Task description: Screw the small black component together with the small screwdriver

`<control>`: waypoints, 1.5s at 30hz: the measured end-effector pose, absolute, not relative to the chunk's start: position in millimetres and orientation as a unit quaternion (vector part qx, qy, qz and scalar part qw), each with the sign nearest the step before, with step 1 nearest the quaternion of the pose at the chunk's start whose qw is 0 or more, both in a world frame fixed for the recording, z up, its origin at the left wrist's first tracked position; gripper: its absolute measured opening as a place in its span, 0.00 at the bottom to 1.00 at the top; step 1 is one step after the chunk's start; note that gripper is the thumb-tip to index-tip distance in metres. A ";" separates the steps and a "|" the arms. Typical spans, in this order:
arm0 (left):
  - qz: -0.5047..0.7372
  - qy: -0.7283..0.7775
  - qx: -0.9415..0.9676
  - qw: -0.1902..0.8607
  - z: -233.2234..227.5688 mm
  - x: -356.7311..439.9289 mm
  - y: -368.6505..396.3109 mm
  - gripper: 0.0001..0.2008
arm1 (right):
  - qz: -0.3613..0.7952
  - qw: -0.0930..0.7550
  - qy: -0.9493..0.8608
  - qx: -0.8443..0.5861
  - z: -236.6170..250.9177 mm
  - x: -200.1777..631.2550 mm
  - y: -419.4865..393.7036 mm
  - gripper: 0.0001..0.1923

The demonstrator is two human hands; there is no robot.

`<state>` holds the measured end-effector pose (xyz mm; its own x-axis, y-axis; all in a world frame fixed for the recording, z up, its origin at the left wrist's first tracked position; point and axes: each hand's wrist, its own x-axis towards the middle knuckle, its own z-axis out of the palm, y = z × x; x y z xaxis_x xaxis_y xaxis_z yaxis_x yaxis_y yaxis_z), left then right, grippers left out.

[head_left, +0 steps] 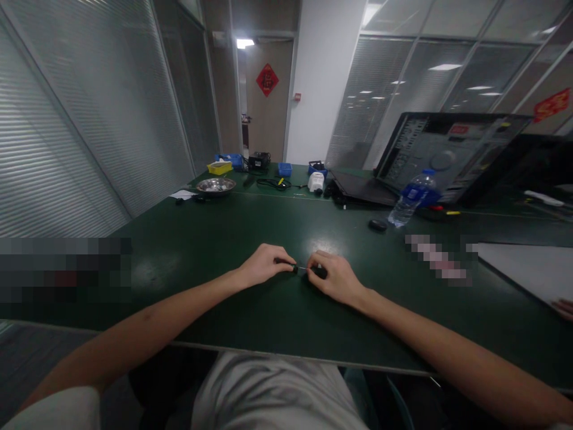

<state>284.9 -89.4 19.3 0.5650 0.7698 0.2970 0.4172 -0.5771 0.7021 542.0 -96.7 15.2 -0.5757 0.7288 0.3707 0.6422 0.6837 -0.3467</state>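
Above the green tabletop, my left hand (266,264) is closed in a pinch on a small black part (294,269). Its exact kind is too small to make out. My right hand (338,278) is closed around the dark handle of what looks like a screwdriver (319,272). The thin metal shaft of this tool points left, between the two hands, and its tip meets or nearly meets the black part. Fingers cover much of both things.
On the green table (215,322) stand a metal bowl (216,186), a yellow tray (219,168), a blue box (285,170) and a coiled cable (275,184). To the right are a mouse (377,225), a water bottle (409,200), an opened computer case (447,155) and another person's hand (564,309).
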 end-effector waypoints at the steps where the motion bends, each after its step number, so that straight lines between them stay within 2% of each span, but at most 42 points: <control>1: 0.304 0.353 0.836 0.292 18.8 284.8 -89.4 0.10 | 0.086 0.246 -0.885 -0.387 15.5 541.8 -97.3 0.02; 31: 0.348 0.370 0.800 0.318 19.6 290.2 -88.4 0.07 | 0.049 0.190 -0.917 -0.347 18.3 533.4 -104.0 0.06; 37: 0.322 0.383 0.832 0.240 6.4 292.2 -65.7 0.05 | 0.048 0.203 -0.914 -0.348 18.6 533.6 -105.1 0.04; 40: 0.296 0.375 0.847 0.234 6.3 289.3 -63.4 0.06 | 0.055 0.216 -0.912 -0.346 18.7 534.8 -104.9 0.04; 45: 0.304 0.346 0.858 0.227 19.6 281.5 -80.8 0.11 | 0.091 0.286 -0.889 -0.347 18.3 538.9 -102.5 0.04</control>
